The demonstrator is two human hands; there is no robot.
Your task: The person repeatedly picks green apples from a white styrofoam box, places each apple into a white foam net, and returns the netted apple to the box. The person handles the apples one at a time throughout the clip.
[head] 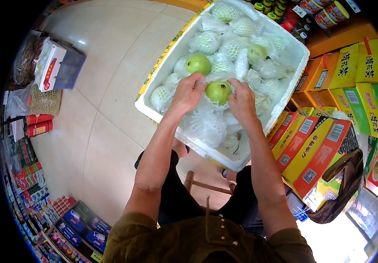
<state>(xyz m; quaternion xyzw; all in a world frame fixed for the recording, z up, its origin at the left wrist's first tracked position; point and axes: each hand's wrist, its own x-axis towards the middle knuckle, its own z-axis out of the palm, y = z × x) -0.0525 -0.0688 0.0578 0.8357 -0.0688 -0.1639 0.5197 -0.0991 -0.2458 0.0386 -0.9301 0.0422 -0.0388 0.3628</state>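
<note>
A green guava (218, 93) sits between my two hands, its dark calyx end facing up. White foam netting shows under its lower edge, and thin clear plastic (217, 78) is bunched above it. My left hand (189, 92) pinches this plastic on the guava's left. On the right, my right hand (243, 100) grips the wrapping with its fingertips against the fruit. Around them, a white foam box (157, 116) holds several guavas in foam nets and plastic. Another bare-looking guava (198, 64) lies just beyond my left hand. Loose netting and plastic (205, 126) hang below the held fruit.
Stacked cartons (313, 148) stand close on the right, with a dark cloth bag strap (343, 187) over them. Jars (271, 10) line a shelf behind. A plastic bin (69, 65) and packaged goods (33, 177) edge the tiled floor (110, 98) at left. A wooden stool (208, 185) shows between my legs.
</note>
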